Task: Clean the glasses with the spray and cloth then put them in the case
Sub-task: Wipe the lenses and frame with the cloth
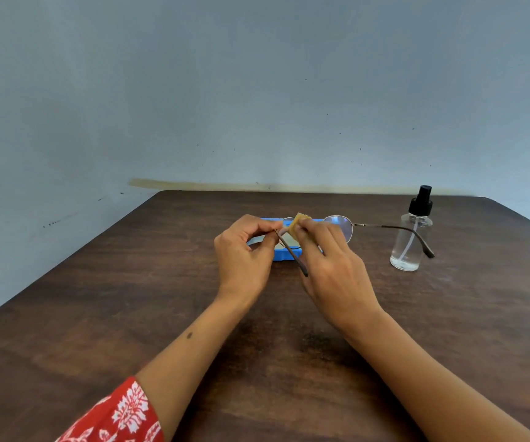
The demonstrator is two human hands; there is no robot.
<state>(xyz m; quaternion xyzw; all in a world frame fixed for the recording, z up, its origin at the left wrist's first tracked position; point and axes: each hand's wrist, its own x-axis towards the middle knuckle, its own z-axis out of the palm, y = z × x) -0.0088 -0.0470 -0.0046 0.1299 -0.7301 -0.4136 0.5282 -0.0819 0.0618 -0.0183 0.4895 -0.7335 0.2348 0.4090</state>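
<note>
The thin wire-framed glasses (340, 225) are hovering above the counter (130, 298), left hand (244, 250) fingers pinching one temple, right hand (330, 260) fingers pressing a yellow cloth (296, 225) onto a lens. Just beyond the fingers, the blue case (284, 252) is lying with its contents hidden. Right of them, the clear spray bottle (412, 237) is standing, holding a little liquid.

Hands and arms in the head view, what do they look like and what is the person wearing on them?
Both hands, the left hand and the right hand, are bare, with no gloves, rings or watch to be seen. The left arm carries a red sleeve with a white floral print, ending above a bare forearm that has one small dark mark. The right forearm is bare as far as the picture shows.
</note>
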